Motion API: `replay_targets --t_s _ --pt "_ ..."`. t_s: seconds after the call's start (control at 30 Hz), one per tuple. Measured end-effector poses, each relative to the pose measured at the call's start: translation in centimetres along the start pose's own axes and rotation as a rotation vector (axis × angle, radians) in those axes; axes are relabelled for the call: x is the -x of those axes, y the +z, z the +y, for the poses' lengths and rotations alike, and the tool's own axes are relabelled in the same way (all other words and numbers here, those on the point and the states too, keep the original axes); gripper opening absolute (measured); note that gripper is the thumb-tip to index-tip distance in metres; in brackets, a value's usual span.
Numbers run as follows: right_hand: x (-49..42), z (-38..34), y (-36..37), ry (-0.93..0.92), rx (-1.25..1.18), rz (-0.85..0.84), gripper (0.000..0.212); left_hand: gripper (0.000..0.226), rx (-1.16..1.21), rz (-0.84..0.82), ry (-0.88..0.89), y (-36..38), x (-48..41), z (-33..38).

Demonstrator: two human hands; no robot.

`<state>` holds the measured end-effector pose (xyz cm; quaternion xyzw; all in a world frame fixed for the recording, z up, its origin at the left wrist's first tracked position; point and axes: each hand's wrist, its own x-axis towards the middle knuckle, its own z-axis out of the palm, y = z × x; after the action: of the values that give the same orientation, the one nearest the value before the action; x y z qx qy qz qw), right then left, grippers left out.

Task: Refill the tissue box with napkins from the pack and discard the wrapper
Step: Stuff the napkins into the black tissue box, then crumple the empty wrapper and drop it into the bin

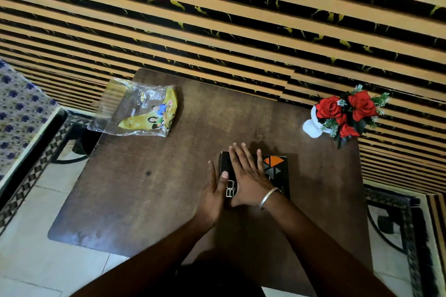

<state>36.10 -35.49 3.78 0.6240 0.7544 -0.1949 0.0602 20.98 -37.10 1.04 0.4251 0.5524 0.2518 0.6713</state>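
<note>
A black tissue box [277, 166] with an orange triangle pattern lies on the dark wooden table [156, 188], near its middle right. My right hand [248, 173] lies flat on top of the box with straight, spread fingers and wears a metal bangle at the wrist. Against the box's left side rests my left hand [213, 190], fingers straight, thumb on the box's top edge. The clear and yellow plastic wrapper [137, 111] lies flat and looks empty at the table's far left corner, partly over the edge. No napkins are visible.
A white vase of red artificial roses [342, 113] stands at the table's far right corner. A striped black and tan wall [217, 19] runs behind the table. A patterned cloth [19, 108] and a dark frame [36, 152] lie to the left, over pale floor tiles.
</note>
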Motion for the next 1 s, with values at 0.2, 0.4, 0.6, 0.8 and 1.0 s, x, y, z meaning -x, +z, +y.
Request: replay_targets --t_s 0.2,0.4,0.6,0.8,1.0 --pt "4.3 4.7 0.2 0.364 -0.460 0.345 0.108 0.072 -0.005 0.126 0.024 -1.4 -0.5 1.1" --pt "6.3 7.1 2.8 0.734 -1.044 0.369 0.081 0.077 -0.003 0.058 -0.008 0.1 -1.7 0.3" --pt "6.1 5.4 3.3 0.731 -1.374 0.430 0.041 0.067 0.033 0.055 -0.021 1.1 -4.7 -5.0" --pt "5.8 5.8 3.5 0.788 -1.440 0.436 0.047 0.074 0.076 0.072 -0.029 1.7 -4.7 -4.7" --pt "2.7 6.9 1.1 0.794 -1.496 0.484 0.056 0.068 0.065 0.098 -0.023 1.9 -5.6 1.6"
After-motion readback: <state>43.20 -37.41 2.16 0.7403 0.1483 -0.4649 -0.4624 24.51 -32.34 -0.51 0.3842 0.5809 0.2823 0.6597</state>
